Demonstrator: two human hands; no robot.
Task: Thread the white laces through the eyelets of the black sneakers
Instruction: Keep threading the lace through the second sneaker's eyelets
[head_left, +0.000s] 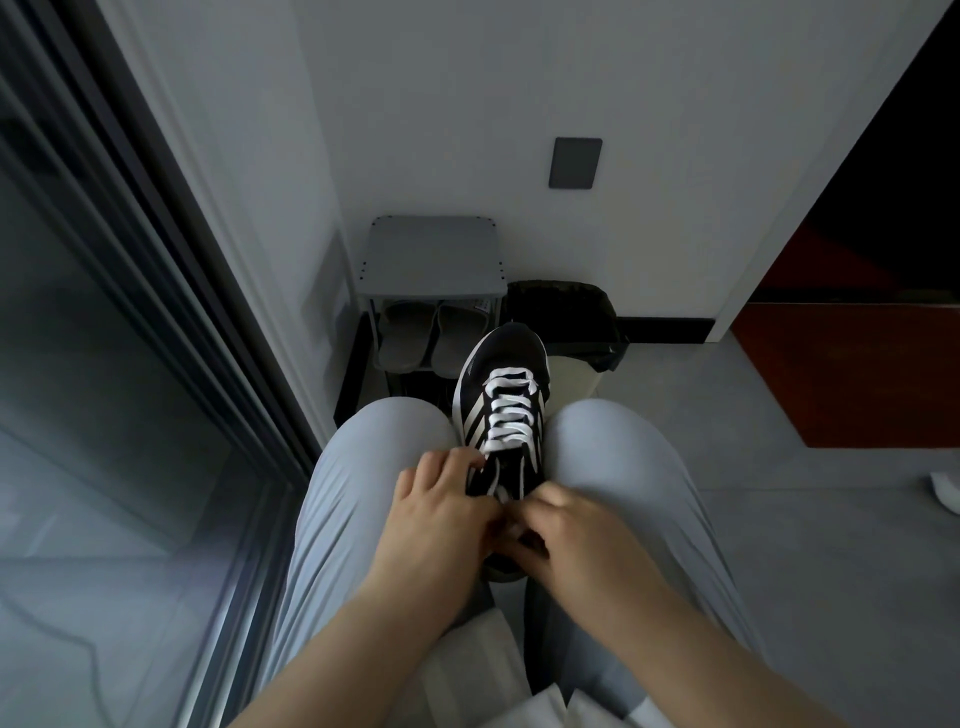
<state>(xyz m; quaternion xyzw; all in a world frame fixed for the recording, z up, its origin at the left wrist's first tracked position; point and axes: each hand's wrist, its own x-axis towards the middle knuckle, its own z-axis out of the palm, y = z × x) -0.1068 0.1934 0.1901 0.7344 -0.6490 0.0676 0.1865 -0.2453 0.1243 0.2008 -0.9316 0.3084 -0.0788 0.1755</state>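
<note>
A black sneaker (501, 374) with white side stripes lies between my knees, toe pointing away. A white lace (506, 415) crosses several rows of its eyelets. My left hand (441, 512) holds the shoe's left side near the collar, fingers curled over the upper edge. My right hand (563, 540) is at the shoe's opening with curled fingers, pinching a loose part of the white lace by the top eyelets. The heel of the shoe is hidden under both hands.
My legs in light grey trousers (623, 467) flank the shoe. Ahead stands a grey shoe rack (434, 257) with grey slippers (431, 340) inside, a black bag (563, 309) beside it. A glass door (104, 364) runs along the left.
</note>
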